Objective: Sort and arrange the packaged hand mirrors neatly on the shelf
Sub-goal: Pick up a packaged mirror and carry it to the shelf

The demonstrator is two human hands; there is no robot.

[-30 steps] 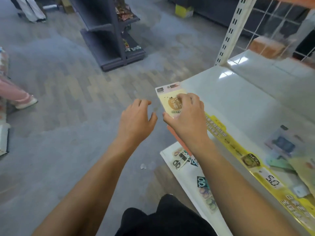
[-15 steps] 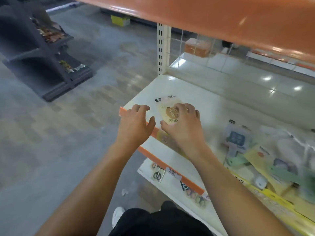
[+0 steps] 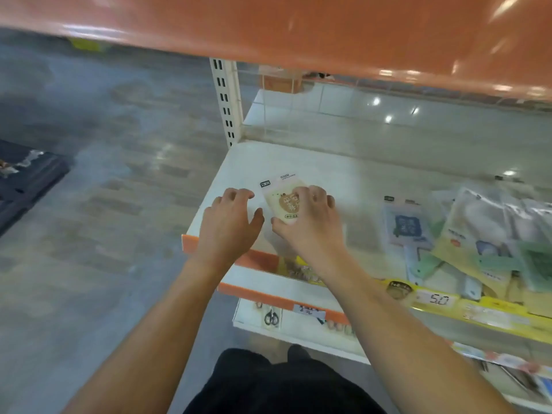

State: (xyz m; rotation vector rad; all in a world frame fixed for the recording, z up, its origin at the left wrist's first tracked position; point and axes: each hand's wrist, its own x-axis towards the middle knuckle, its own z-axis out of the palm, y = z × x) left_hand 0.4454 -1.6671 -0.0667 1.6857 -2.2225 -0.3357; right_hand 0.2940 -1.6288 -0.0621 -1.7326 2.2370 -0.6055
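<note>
Right hand: the right hand (image 3: 310,225) holds a cream, plastic-wrapped hand mirror packet (image 3: 282,200) with a brown heart print, fingers curled over it, at the white shelf board (image 3: 298,162)'s front left corner.
Left hand: the left hand (image 3: 230,222) is empty, fingers loosely bent, hovering just beside the packet.
Loose pile: a jumbled heap of blue, green and yellow packaged mirrors (image 3: 466,246) lies towards the right end.
Risk: the packet sits near the front edge and may slide off if released askew.
Writing: the price tag (image 3: 437,300) seems to read "5.0"; the packet's print is blurred.
</note>
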